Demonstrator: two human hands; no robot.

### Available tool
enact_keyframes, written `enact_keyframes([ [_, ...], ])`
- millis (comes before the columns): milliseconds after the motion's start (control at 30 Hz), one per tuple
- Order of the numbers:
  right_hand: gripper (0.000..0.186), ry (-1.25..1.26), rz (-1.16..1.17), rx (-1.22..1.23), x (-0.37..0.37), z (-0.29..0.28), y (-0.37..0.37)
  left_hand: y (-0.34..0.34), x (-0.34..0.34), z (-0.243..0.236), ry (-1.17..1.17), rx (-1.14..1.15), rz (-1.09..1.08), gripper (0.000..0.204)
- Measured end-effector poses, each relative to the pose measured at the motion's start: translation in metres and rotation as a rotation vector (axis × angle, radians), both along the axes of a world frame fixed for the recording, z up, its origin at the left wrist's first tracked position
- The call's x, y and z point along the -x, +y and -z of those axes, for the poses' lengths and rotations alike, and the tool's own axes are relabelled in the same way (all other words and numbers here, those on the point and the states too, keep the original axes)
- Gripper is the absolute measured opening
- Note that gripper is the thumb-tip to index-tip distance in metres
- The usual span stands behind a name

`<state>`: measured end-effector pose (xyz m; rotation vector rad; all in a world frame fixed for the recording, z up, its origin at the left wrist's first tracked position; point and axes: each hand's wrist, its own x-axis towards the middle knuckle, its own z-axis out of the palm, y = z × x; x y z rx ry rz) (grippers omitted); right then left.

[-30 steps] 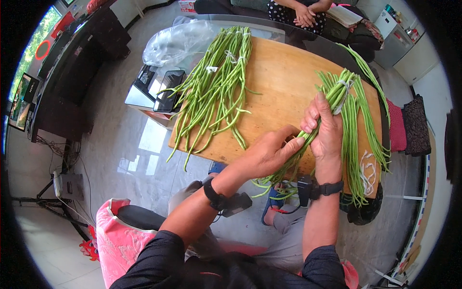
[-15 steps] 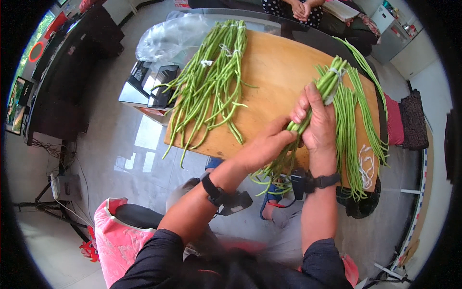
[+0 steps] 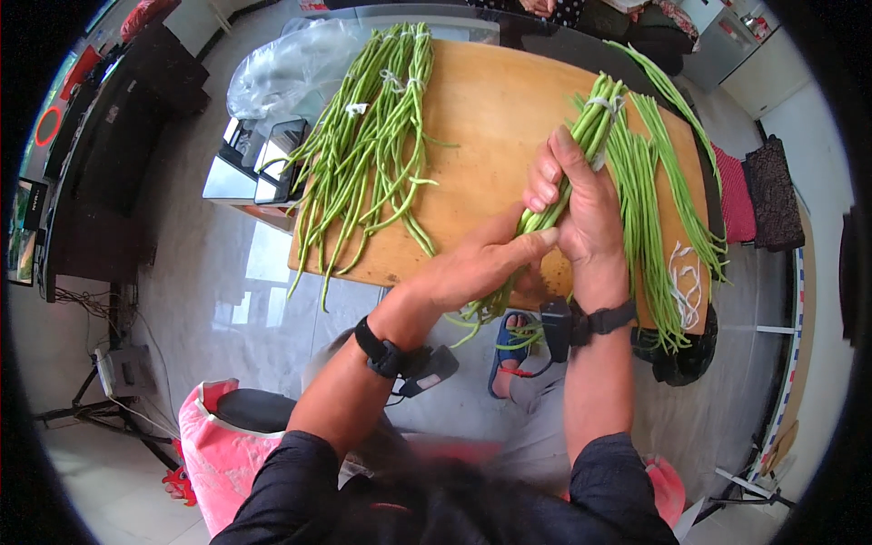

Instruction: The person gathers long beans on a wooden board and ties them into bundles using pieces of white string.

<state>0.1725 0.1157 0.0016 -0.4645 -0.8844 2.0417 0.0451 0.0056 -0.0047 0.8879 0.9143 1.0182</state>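
Wooden surface (image 3: 490,100) spreads before the left hand (image 3: 488,261) and right hand (image 3: 589,207), both closed around a tied yardlong-bean bundle (image 3: 595,123); tied bunches (image 3: 368,136) lie leftward of them, more beans (image 3: 639,200) and white string (image 3: 688,292) rightward.

Between my left hand (image 3: 495,259) and right hand (image 3: 589,213), the bundle of long, slender green beans (image 3: 589,129) looks smooth, faintly shiny. Beyond my hands spreads a tan, smooth wooden tabletop (image 3: 495,118); far left of them, a crumpled, glossy clear plastic bag (image 3: 291,73) and polished grey floor tiles (image 3: 200,300).
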Motion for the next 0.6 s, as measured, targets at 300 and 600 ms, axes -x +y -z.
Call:
enact_keyframes([
  [300,0.027,-0.088,0.038,-0.046,0.001,0.005,0.008,0.011,0.004,0.012,0.115,-0.059,0.093,0.029],
  [600,0.028,-0.109,0.035,-0.077,-0.001,0.006,0.010,0.005,-0.006,0.015,-0.030,-0.030,0.037,0.037],
])
